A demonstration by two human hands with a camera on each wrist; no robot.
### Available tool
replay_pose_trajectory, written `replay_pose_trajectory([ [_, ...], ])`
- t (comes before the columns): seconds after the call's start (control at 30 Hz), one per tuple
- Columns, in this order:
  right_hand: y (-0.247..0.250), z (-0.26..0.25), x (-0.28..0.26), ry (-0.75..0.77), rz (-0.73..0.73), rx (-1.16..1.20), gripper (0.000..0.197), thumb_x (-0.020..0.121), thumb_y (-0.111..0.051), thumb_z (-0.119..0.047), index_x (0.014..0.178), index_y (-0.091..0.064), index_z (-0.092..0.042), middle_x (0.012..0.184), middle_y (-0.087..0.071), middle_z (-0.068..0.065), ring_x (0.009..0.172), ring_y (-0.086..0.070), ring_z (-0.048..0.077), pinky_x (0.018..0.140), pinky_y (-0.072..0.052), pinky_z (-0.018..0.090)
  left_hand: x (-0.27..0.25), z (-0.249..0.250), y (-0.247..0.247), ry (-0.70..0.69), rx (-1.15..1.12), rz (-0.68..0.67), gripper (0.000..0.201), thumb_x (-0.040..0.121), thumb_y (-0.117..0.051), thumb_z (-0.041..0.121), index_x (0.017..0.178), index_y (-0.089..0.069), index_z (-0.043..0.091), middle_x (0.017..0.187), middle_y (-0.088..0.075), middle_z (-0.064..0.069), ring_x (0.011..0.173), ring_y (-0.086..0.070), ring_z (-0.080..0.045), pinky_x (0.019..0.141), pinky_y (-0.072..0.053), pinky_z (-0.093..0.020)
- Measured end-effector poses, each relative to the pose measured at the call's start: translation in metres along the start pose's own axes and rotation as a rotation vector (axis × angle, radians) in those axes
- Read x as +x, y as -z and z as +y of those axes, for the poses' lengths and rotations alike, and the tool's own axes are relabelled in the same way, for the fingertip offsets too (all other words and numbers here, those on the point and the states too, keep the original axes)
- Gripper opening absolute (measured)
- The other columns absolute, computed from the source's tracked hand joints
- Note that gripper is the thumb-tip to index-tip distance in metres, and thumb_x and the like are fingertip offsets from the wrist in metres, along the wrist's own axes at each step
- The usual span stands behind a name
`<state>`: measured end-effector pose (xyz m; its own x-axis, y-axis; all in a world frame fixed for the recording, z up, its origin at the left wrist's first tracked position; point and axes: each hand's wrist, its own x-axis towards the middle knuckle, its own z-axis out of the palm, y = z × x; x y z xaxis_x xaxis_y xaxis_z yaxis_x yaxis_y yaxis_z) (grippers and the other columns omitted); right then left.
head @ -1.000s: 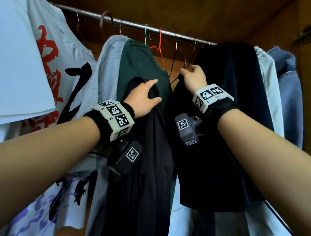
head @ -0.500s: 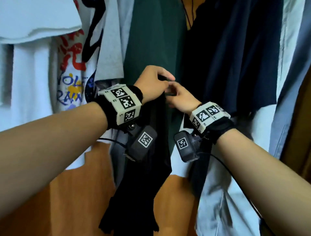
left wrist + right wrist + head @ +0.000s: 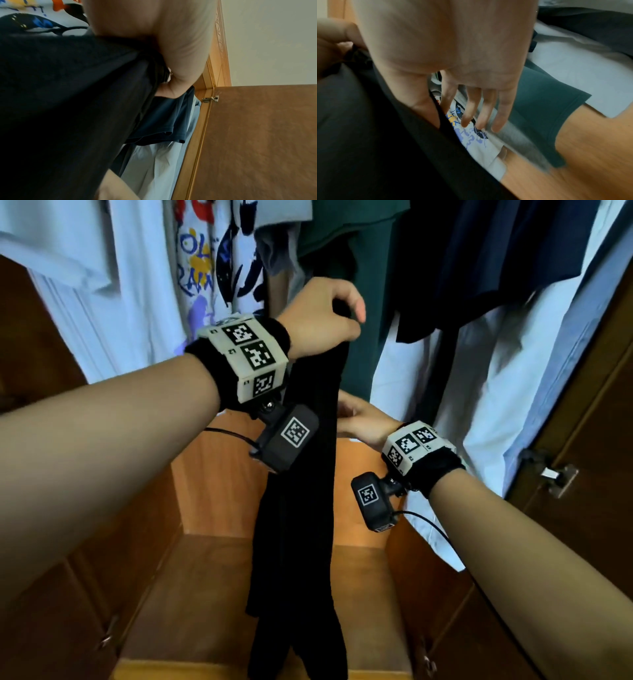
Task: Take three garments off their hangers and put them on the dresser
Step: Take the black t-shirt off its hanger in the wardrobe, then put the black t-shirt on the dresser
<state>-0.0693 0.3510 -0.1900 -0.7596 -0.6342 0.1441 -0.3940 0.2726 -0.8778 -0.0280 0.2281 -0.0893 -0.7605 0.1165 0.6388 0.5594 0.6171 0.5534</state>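
The black garment (image 3: 301, 508) has come off the rail and now hangs from the left hand (image 3: 322, 316), fingers curled round its top; the right hand (image 3: 366, 422), fingers straight, steadies it. Dresser next.

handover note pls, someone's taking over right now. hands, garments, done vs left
Left hand: grips the top of the black garment, which hangs down in a long bunch.
Right hand: open, fingers straight, thumb against the garment's side.
Green shirt, navy shirt and printed white shirt hang in the wardrobe.
Done: black garment looks off the rail; no hanger visible on it.
Left: carry it to the dresser, which is out of view; number of garments already moved unknown.
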Motion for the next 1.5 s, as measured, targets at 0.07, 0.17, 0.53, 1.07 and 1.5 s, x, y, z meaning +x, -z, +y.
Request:
replay_pose_trajectory([
  [0.07,-0.019,-0.001,-0.014,-0.016,0.011,-0.025,0.038,0.083,-0.057,0.01,0.113,-0.058,-0.014,0.095,-0.059,0.001,0.094,-0.057,0.017,0.089,-0.05,0.026,-0.022,0.0,0.003,0.02,0.006,-0.044,0.032,0.073,-0.057,-0.003,0.065,-0.053,0.028,0.066,-0.05,0.015,0.044,-0.046,0.012,0.048,-0.031,-0.002],
  [0.17,-0.056,-0.005,-0.039,-0.125,0.003,-0.096,0.029,0.083,-0.064,-0.002,0.112,-0.062,0.001,0.096,-0.065,0.002,0.104,-0.058,0.021,0.104,-0.043,0.035,-0.064,0.0,0.013,0.023,0.02,-0.079,0.026,0.073,-0.055,-0.005,0.075,-0.057,0.021,0.069,-0.049,0.018,0.048,-0.047,0.011,0.051,-0.031,-0.002],
  [0.53,-0.168,0.048,-0.168,-0.621,0.096,-0.176,0.017,0.087,-0.063,-0.02,0.072,-0.057,-0.014,0.045,-0.061,-0.014,0.056,-0.059,0.004,0.059,-0.039,0.021,-0.221,-0.018,0.047,0.189,-0.044,0.091,0.028,0.076,-0.052,-0.007,0.091,-0.05,0.017,0.1,-0.052,0.003,0.098,-0.05,-0.007,0.078,-0.031,0.006],
  [1.07,-0.15,0.063,-0.243,-0.651,0.452,-0.126,0.038,0.087,-0.06,-0.026,0.113,-0.061,0.002,0.113,-0.065,0.02,0.106,-0.061,0.034,0.092,-0.048,0.038,-0.339,-0.039,0.022,0.673,0.083,-0.243,0.021,0.091,-0.048,0.003,0.108,-0.06,0.007,0.117,-0.059,-0.008,0.111,-0.052,-0.019,0.09,-0.037,-0.024],
  [1.5,-0.178,0.043,-0.227,-0.184,0.155,-0.042,0.042,0.069,-0.037,0.021,0.053,-0.036,-0.018,0.051,-0.04,-0.003,0.045,-0.039,-0.004,0.05,-0.031,0.016,-0.386,-0.01,-0.072,0.758,-0.196,-0.613,0.089,0.076,-0.075,0.032,0.147,-0.022,0.019,0.153,-0.031,0.0,0.139,-0.034,-0.02,0.104,-0.041,-0.032],
])
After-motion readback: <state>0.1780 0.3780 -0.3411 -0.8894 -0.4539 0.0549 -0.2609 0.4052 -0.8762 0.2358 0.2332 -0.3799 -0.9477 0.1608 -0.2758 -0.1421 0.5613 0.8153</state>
